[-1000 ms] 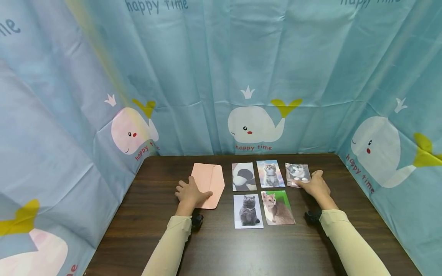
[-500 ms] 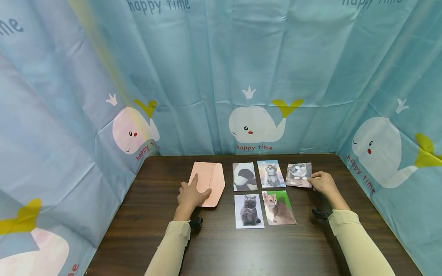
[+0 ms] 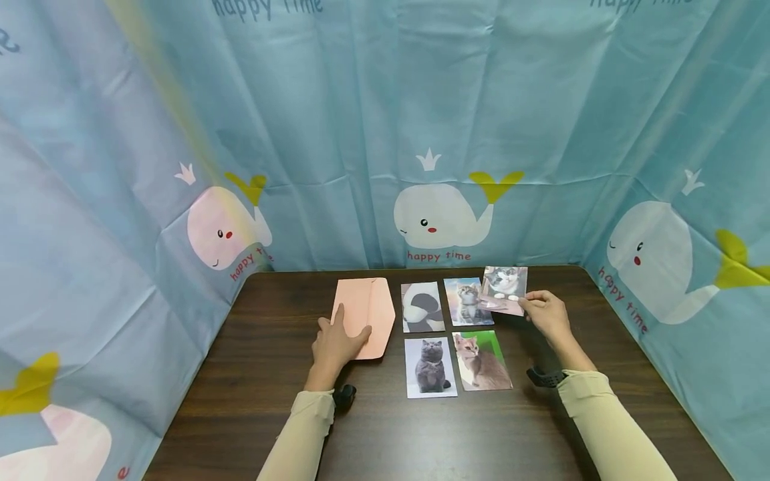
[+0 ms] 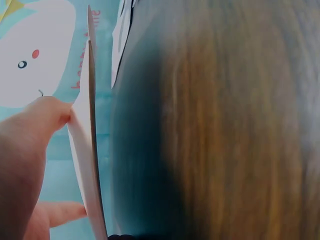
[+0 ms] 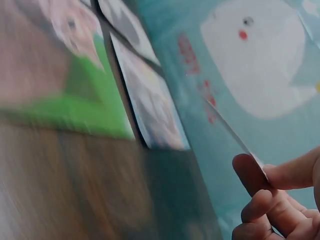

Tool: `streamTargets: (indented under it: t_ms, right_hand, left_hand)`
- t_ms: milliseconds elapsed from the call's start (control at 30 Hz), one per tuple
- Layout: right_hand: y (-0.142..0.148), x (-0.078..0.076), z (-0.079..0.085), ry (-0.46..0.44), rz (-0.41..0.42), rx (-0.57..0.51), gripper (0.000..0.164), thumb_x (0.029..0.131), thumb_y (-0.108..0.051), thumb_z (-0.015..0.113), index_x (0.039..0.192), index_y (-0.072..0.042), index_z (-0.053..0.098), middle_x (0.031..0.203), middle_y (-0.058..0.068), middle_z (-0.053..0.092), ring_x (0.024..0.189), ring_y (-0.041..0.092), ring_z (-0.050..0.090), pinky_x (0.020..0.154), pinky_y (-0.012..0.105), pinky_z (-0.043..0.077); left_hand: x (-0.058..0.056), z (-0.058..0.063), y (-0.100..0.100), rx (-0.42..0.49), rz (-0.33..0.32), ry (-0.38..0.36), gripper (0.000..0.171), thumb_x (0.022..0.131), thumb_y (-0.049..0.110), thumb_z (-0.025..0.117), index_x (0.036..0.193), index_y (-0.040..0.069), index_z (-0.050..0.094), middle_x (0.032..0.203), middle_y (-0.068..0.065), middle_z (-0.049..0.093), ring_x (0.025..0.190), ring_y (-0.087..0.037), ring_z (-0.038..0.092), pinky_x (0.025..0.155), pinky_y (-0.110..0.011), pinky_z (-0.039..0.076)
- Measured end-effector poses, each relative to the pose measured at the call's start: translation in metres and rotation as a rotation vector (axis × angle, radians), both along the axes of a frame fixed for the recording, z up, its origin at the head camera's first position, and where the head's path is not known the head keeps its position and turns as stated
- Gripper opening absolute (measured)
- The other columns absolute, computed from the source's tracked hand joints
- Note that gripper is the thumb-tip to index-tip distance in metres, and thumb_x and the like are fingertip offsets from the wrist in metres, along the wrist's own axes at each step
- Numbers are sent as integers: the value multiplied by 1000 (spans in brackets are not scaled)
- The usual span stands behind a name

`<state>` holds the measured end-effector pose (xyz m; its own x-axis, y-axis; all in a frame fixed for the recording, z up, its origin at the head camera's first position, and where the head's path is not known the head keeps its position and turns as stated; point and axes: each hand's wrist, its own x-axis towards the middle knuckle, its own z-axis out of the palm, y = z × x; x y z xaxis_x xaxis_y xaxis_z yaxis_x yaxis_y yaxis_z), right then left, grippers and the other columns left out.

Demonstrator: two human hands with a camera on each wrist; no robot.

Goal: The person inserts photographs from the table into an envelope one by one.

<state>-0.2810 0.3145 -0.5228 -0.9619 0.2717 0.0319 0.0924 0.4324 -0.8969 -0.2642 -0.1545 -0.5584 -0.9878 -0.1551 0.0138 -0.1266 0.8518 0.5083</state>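
Note:
My left hand (image 3: 337,341) rests on a pink envelope (image 3: 380,314), thumb and index finger spread over its upper face. The left wrist view shows the envelope (image 4: 89,130) edge-on, with two fingers touching the same side. My right hand (image 3: 549,317) pinches the near right corner of a cat photo card (image 3: 504,284) between thumb and fingers. This card is raised off the table and overlaps the right edge of the kitten card (image 3: 466,304) in the head view. In the right wrist view the held card (image 5: 232,132) appears nearly edge-on.
Other photo cards lie on the dark wooden table (image 3: 252,374): a black-and-white picture (image 3: 423,308), a grey cat (image 3: 430,371) and a tan cat on green (image 3: 484,364). A blue whale-print curtain (image 3: 337,133) stands behind the table and along both sides.
My right hand has lifted the cat photo card and moved it left and away from me. The envelope has shifted slightly away from me, with my left hand's index finger now straighter on it.

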Motion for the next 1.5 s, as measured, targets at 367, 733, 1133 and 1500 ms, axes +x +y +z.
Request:
streamTargets:
  t_ms: [367, 733, 1133, 1500]
  right_hand:
    - [-65, -6, -5, -37, 196, -157, 34, 103, -20, 75, 121, 5, 61, 79, -2, 72, 67, 13, 63, 66, 28, 50]
    - [-115, -17, -14, -36, 281, -158, 28, 102, -17, 75, 117, 4, 65, 76, 0, 72, 66, 22, 61, 63, 32, 48]
    - [-163, -28, -23, -32, 331, -129, 21, 101, -18, 76, 111, -2, 67, 79, 2, 75, 62, 18, 60, 57, 29, 40]
    - [-195, -41, -23, -62, 314, -202, 18, 99, -12, 77, 107, 0, 67, 80, 5, 76, 59, 16, 59, 58, 28, 42]
  left_hand:
    - [-4, -4, 10, -26, 12, 26, 119, 87, 69, 73, 166, -7, 27, 141, -36, 46, 117, -53, 63, 89, -65, 56]
    - [-4, -3, 14, -16, 31, 22, 120, 87, 69, 74, 165, -8, 26, 142, -37, 45, 119, -52, 63, 91, -65, 56]
    - [-3, -4, 16, -15, 44, 17, 119, 87, 68, 74, 166, -7, 26, 141, -36, 45, 117, -52, 63, 90, -63, 57]
    - [-4, -5, 16, -13, 34, 35, 120, 88, 70, 73, 165, -8, 26, 139, -37, 45, 113, -53, 64, 86, -63, 57]
